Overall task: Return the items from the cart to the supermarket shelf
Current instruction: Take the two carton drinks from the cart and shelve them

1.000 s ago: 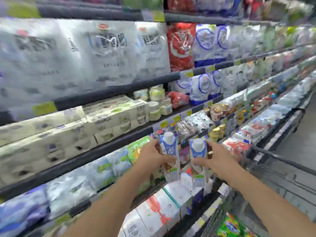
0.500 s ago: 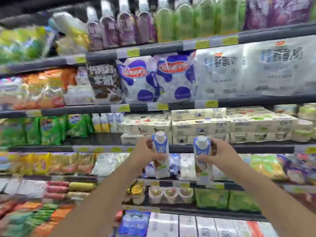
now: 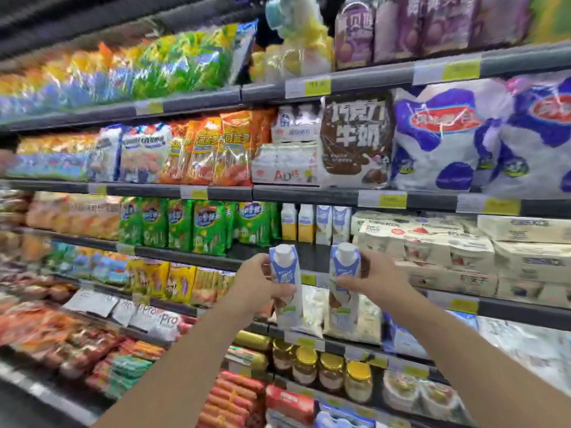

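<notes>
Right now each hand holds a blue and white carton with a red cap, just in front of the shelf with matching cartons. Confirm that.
Not quite: the caps are white, not red. The head view shows the left hand holding one carton and the right hand the other carton, before the shelf's matching cartons.

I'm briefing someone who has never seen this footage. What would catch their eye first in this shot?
First, the two tall blue-and-white cartons with white caps, held upright side by side at centre: one in the left hand, the other in the right hand. Next, the big white bags with blue blotches on the shelf at upper right. Matching small cartons stand on the shelf just behind the held pair.
</notes>
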The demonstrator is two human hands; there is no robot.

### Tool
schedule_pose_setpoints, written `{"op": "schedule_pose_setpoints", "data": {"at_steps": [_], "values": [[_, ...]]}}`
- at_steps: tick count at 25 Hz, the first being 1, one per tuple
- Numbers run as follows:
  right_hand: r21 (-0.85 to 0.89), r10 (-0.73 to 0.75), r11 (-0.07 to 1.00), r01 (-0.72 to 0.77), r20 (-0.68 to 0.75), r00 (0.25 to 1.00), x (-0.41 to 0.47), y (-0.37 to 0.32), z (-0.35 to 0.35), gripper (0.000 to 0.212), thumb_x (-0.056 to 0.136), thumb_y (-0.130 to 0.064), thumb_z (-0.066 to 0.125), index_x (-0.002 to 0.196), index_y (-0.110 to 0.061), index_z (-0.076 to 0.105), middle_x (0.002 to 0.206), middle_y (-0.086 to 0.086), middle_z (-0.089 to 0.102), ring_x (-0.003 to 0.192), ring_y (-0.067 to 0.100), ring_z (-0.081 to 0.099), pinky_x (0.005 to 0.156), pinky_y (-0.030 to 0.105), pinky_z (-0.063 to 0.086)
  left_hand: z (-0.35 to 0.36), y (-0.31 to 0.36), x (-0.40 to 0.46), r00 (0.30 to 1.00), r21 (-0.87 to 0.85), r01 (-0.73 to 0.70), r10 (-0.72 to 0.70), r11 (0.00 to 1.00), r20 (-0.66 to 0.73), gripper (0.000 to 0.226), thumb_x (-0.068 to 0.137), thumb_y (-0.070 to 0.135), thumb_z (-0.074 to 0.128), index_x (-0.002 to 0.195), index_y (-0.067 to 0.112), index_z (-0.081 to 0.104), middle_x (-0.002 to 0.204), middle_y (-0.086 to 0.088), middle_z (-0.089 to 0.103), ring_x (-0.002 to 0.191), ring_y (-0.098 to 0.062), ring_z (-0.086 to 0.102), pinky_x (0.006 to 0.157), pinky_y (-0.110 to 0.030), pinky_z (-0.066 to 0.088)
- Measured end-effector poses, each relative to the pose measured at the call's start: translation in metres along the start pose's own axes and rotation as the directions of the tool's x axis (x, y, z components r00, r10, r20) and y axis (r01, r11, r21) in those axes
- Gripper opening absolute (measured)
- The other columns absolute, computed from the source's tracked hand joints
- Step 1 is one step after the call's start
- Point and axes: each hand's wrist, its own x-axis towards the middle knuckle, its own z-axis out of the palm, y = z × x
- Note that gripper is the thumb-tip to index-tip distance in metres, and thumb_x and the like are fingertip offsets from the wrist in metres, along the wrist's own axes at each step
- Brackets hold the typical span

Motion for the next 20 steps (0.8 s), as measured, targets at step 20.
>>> {"op": "schedule_pose_setpoints", "data": {"at_steps": [20], "values": [[-0.121,0.046,0.990,-0.076,-0.237,0.971,0.188,0.023,0.044,0.030,0.081,-0.020,0.078,0.104,-0.012,0.061,0.091,-0.002,0.059,0.084,0.018,0.056,0.066,0.028,0.042,0.047,-0.014,0.207,1.000,0.044,0.009,-0.009,0.999,-0.020,0.044,0.071,0.004,0.085,0.107,0.014,0.062,0.100,-0.002,0.072,0.094,-0.019,0.068,0.081,-0.035,0.055]]}}
